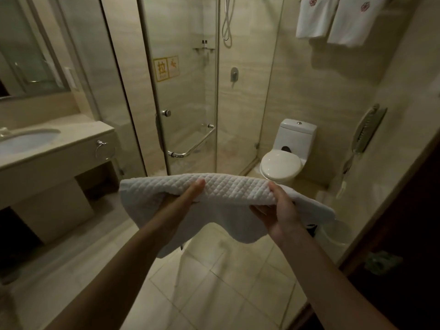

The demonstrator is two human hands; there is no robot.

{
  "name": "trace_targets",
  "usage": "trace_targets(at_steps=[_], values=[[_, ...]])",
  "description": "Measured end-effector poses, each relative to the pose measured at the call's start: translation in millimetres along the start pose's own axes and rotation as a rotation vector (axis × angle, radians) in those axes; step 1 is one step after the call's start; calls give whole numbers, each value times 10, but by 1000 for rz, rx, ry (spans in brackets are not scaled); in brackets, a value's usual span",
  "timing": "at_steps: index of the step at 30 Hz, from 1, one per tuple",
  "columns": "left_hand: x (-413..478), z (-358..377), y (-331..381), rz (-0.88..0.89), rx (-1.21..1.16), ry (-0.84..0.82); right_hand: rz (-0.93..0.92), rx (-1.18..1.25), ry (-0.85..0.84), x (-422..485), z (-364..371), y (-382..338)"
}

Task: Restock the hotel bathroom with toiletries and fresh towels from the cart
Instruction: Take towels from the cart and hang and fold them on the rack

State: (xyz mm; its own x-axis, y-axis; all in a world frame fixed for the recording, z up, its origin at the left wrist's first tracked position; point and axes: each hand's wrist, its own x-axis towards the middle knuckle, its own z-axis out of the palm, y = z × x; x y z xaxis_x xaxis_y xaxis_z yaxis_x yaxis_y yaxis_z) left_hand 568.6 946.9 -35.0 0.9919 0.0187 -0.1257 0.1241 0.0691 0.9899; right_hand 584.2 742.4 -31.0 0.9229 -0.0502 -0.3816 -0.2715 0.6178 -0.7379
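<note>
**A:** You stand facing the shower point(185, 91), the biggest thing here, with its glass door closed. Whatever you carry in goes toward it or toward a wall beside it.

**B:** The counter point(78, 132) with its sink runs along your left. The toilet point(283, 163) sits lid down in the right corner, just beside the glass.

**A:** Your towel point(226, 189) is in the air between you and the shower. It is stretched flat across the top, with the loose part sagging underneath. I judge you spread it that way so it stays off the floor and is ready to fold or drape.

**B:** Two hung towels point(333, 17) already fill the rack high on the right wall, so that spot looks stocked. The bar point(192, 146) on the shower door and the ring point(104, 150) on the counter's front are both bare. I can't tell which one you mean this towel for.

**A:** Your left grip point(188, 194) pinches the towel near its middle, one digit on top and the rest tucked under the cloth.

**B:** Your right grip point(278, 210) holds it further right, with the thumb on top and the fingers curled below. The two grips are set apart, probably so the top edge stays taut and level.
</note>
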Motion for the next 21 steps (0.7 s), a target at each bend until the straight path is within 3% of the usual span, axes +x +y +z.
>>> trace_targets(at_steps=[2,21], values=[[215,48,32,54,-69,18,-22,29,28,247,64,-76],[3101,1199,635,78,93,57,-99,304,193,2607,276,-1378]])
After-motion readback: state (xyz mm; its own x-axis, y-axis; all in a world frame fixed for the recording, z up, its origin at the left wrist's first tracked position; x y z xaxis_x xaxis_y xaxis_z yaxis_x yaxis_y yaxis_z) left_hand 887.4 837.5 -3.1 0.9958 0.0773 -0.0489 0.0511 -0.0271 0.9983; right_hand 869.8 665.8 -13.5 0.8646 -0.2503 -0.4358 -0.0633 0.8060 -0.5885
